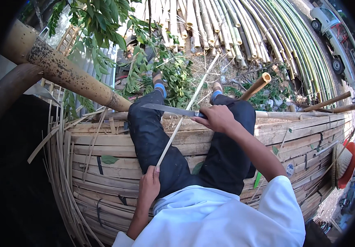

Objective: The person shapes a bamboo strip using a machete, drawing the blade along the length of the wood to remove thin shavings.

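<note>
Left hand point(150, 184): grasping the near end of a pale bamboo strip point(200, 87), which slants up and away between the legs point(148, 136). Right hand point(217, 118): closed around the dark handle of a knife point(167, 109), blade crossing the strip. Obstructions: leafy branches point(175, 80) crowd the space ahead; a thick, spotted pole point(70, 76) slants in from the left, reaching the left knee. Beyond: rows of cut bamboo poles point(227, 24). Labelling: round blue-and-white sticker point(290, 169) on stacked slats point(107, 160), right side; print too small to read.
</note>
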`<state>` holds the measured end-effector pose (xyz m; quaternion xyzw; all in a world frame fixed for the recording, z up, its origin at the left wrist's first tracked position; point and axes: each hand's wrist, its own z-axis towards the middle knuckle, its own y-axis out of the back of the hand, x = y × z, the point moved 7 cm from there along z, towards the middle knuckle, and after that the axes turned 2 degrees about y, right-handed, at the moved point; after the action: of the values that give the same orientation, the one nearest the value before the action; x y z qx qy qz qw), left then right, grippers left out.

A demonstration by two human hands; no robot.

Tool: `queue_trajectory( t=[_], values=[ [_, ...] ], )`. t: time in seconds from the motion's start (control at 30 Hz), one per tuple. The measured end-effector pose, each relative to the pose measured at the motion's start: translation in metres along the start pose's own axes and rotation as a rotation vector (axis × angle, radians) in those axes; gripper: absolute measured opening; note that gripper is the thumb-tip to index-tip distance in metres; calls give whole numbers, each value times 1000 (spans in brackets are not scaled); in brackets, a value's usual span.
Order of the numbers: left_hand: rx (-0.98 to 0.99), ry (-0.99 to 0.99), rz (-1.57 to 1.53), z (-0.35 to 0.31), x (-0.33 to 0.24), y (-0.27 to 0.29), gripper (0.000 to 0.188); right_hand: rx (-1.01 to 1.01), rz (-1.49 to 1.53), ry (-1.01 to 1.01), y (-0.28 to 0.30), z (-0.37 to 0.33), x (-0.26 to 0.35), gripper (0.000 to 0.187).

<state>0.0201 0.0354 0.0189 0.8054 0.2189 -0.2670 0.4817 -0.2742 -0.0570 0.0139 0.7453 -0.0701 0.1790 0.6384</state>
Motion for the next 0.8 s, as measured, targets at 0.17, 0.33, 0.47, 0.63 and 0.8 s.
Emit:
queue_trajectory(
  t=[0.17, 0.33, 0.47, 0.63, 0.8],
  values=[
    [-43, -41, 98, -9, 0, 0, 26, -160, 3, 42, -7, -13, 9, 52],
    [-154, -90, 215, -23, 4, 7, 24, -181, -78, 0, 10, -14, -15, 53],
    [-196, -130, 200, -34, 12, 7, 23, -218, -123, 54, 18, -16, -17, 54],
    [-220, -135, 195, -39, 11, 13, 23, -265, -159, 121, 30, -16, -18, 55],
    [-268, -139, 238, -44, 12, 26, 19, -283, -241, 43, 55, -7, -37, 56]
  ],
)
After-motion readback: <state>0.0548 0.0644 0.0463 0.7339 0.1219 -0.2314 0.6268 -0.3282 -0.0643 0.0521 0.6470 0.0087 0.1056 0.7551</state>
